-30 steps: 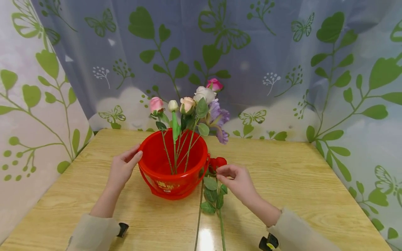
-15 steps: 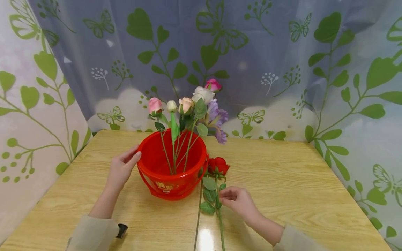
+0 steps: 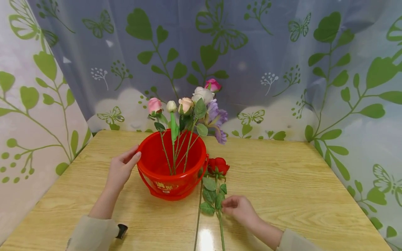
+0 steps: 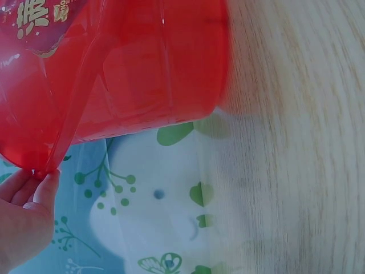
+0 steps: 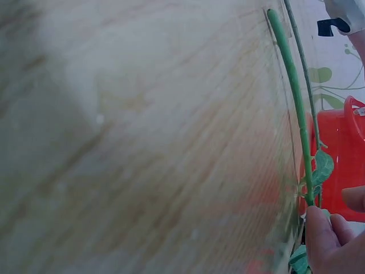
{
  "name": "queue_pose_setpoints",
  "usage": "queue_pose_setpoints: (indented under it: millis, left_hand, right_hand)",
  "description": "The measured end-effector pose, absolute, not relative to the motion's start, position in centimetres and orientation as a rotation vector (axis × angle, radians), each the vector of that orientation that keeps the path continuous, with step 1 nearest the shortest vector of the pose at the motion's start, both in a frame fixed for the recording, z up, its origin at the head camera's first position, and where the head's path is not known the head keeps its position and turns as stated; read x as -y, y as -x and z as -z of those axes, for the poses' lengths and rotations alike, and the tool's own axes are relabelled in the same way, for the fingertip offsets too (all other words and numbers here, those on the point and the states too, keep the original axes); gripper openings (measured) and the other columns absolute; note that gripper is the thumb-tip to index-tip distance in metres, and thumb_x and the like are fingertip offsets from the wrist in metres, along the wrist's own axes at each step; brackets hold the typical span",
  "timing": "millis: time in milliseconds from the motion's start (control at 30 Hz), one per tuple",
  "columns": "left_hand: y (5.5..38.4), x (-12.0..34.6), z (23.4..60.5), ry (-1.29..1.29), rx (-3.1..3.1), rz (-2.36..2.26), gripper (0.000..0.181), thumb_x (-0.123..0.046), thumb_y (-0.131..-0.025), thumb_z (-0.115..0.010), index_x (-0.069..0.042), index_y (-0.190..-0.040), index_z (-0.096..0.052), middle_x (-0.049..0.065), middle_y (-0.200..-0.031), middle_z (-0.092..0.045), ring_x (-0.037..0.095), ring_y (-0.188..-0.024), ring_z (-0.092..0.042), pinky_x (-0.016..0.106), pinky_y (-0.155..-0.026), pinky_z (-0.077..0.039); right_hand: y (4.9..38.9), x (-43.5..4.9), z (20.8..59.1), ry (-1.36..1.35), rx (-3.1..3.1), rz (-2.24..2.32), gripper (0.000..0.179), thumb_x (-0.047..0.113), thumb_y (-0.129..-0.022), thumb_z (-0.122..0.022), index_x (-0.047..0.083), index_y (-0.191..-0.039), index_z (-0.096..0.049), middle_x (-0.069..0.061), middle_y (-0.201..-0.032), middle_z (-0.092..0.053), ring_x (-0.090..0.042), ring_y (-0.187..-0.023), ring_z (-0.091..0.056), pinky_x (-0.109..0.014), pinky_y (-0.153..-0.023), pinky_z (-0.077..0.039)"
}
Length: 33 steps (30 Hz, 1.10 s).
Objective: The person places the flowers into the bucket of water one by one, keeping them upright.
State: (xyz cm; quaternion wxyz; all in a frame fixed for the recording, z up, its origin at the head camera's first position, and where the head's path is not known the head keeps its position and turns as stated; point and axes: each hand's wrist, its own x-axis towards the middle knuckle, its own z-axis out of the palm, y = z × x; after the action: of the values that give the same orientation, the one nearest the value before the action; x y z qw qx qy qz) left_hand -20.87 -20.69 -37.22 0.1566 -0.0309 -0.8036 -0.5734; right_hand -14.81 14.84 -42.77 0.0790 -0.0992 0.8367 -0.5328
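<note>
My left hand [image 3: 120,170] pinches the rim of a red plastic bucket [image 3: 174,186] at its left side; in the left wrist view, thumb and fingertips meet at the rim by the handle's end [image 4: 54,162]. Several artificial flowers stand in the bucket, among them a pink rose [image 3: 155,105] and a purple iris [image 3: 216,116]. Right of the bucket a red rose [image 3: 218,166] lies on the table, its green stem [image 5: 296,94] pointing towards me. My right hand [image 3: 241,211] is at that stem below the leaves, fingertips beside it, thumb apart from them.
A second, thinner stem [image 3: 198,223] lies just left of the rose's stem, its upper end hidden by the bucket. The wooden table [image 3: 282,181] ends at the back against a printed curtain [image 3: 276,101].
My right hand has left the red bloom and moved down along the stem towards me. The left hand stays at the bucket's rim.
</note>
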Motion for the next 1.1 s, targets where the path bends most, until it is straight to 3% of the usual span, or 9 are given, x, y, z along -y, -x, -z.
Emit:
queue_pose_setpoints:
  millis: [333,700,1100]
  left_hand:
    - [21.0,20.8,37.5,0.099,2.293,1.618,0.05,-0.031,-0.087,-0.056,0.003,-0.124,-0.049,0.013,-0.123,-0.05,0.023,-0.111,-0.048,0.013,-0.079,-0.042]
    - [20.9,20.7,37.4,0.085,2.298,1.617,0.05,-0.03,-0.087,-0.056,0.002,-0.124,-0.049,0.013,-0.123,-0.05,0.024,-0.112,-0.047,0.013,-0.08,-0.042]
    - [20.9,20.7,37.3,0.091,2.296,1.597,0.05,-0.03,-0.087,-0.056,0.003,-0.124,-0.049,0.013,-0.123,-0.051,0.024,-0.111,-0.048,0.013,-0.08,-0.042]
  right_hand:
    - [14.7,-15.1,43.2,0.18,-2.311,1.618,0.021,0.002,-0.075,-0.062,-0.014,-0.089,-0.06,-0.005,-0.072,-0.06,-0.013,-0.065,-0.056,-0.027,-0.058,-0.05]
    - [15.3,-14.9,43.9,0.07,-2.172,1.726,0.023,-0.006,-0.075,-0.06,-0.019,-0.093,-0.055,-0.015,-0.078,-0.064,-0.022,-0.07,-0.062,-0.033,-0.064,-0.053]
    - [16.0,-14.0,43.5,0.028,-2.167,1.663,0.02,-0.002,-0.076,-0.06,-0.015,-0.091,-0.058,-0.008,-0.076,-0.061,-0.017,-0.068,-0.061,-0.031,-0.063,-0.053]
